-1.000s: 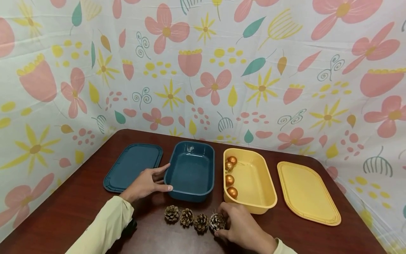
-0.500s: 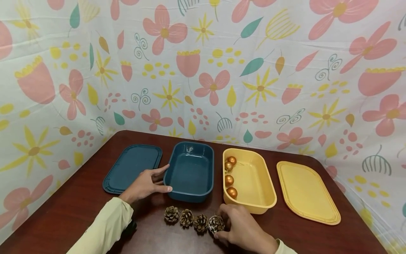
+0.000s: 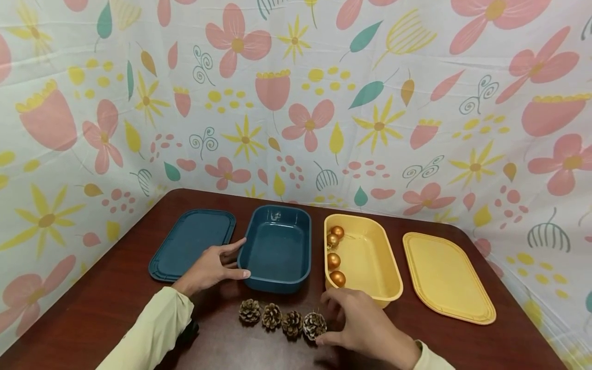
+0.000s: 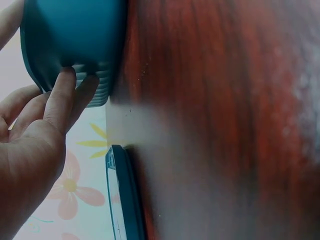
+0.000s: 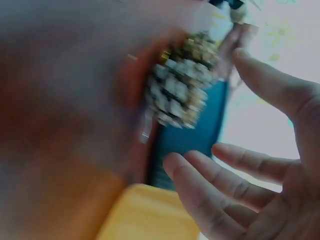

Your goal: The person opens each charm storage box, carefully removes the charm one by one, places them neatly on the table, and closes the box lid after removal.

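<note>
In the head view, the left hand [image 3: 210, 270] rests against the near left corner of a blue container [image 3: 276, 249]. Its fingers lie fairly straight on the outer wall [image 4: 75, 30] in the left wrist view. A row of several brown pine cones lies on the table; the rightmost pine cone [image 3: 314, 326] has whitish tips. Beside that cone is the right hand [image 3: 363, 321], thumb and fingers spread apart with nothing between them. In the right wrist view, the whitish pine cone [image 5: 175, 92] shows beyond the spread fingers.
A yellow container [image 3: 370, 257] holds several golden balls [image 3: 334, 260] along its left wall. Its yellow lid [image 3: 448, 277] lies to the right, a blue lid [image 3: 194, 244] to the left. Flowered cloth [image 3: 296, 103] hangs behind the brown table [image 3: 92, 313].
The right hand has let go of the whitish pine cone, spread its fingers and drawn slightly to the right. The left hand stays at the blue container.
</note>
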Demonstrator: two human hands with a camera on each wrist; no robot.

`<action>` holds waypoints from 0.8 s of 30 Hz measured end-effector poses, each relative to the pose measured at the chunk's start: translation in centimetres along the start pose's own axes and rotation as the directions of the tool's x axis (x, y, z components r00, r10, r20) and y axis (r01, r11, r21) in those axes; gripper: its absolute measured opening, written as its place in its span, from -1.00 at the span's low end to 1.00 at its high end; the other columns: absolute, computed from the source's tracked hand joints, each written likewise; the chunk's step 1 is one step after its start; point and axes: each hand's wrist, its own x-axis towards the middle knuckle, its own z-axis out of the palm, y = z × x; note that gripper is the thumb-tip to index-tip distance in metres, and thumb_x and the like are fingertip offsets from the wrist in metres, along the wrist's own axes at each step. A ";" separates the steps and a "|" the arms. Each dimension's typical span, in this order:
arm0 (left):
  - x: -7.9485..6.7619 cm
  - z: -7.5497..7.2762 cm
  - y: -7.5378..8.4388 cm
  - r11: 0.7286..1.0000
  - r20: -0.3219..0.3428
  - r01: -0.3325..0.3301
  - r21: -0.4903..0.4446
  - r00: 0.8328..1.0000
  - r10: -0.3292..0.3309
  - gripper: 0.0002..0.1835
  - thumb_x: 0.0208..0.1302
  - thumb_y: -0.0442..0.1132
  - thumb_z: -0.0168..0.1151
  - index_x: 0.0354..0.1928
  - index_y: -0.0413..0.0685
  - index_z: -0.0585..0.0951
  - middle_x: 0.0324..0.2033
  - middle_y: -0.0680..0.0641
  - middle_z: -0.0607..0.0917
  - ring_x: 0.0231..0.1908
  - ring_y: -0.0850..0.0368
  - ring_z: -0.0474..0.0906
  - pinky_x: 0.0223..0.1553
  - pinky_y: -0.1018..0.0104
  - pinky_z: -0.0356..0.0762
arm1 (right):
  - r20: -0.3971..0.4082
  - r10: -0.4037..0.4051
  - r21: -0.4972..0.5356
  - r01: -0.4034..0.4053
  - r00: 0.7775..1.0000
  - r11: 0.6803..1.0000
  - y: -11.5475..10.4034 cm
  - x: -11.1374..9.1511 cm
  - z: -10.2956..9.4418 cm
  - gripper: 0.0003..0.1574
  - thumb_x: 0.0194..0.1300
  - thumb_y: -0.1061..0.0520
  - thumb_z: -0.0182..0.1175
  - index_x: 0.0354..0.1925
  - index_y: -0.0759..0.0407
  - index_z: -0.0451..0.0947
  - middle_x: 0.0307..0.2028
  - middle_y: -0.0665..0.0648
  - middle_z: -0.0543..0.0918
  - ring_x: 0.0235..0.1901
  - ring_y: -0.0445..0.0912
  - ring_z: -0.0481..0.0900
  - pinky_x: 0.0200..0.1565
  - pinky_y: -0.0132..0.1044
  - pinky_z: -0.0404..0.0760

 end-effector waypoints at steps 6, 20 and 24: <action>0.0 0.0 0.1 1.000 0.002 -0.001 0.001 1.000 0.001 0.01 0.17 -0.02 0.50 0.58 0.03 0.16 0.55 -0.27 0.16 0.43 -0.33 0.30 0.29 -0.09 0.52 | 0.013 -0.027 0.129 0.025 1.000 0.991 0.9 1.6 -4.0 -0.54 0.01 -0.16 0.57 -0.22 0.02 0.63 -0.38 -0.02 0.72 -0.44 -0.33 0.62 -0.36 -0.40 0.66; -0.1 -0.3 -0.3 1.000 0.023 -0.022 -0.006 0.999 0.022 -0.01 0.20 -0.03 0.48 0.58 0.01 0.15 0.56 -0.26 0.11 0.46 -0.36 0.24 0.33 -0.11 0.48 | 0.198 0.193 -0.190 -0.156 0.961 0.969 6.7 6.6 -4.4 -0.57 0.01 0.05 0.58 -0.15 0.13 0.70 -0.31 0.12 0.74 -0.32 -0.06 0.64 -0.24 -0.20 0.66; 0.1 -0.3 -0.2 0.999 0.032 -0.029 -0.016 0.999 0.029 -0.01 0.20 -0.03 0.48 0.58 0.01 0.15 0.57 -0.25 0.11 0.46 -0.36 0.23 0.33 -0.10 0.48 | 0.203 0.187 -0.176 -0.152 0.961 0.973 6.9 6.8 -3.9 -0.63 -0.01 0.09 0.58 -0.17 0.07 0.74 -0.34 0.10 0.73 -0.35 -0.11 0.60 -0.29 -0.23 0.64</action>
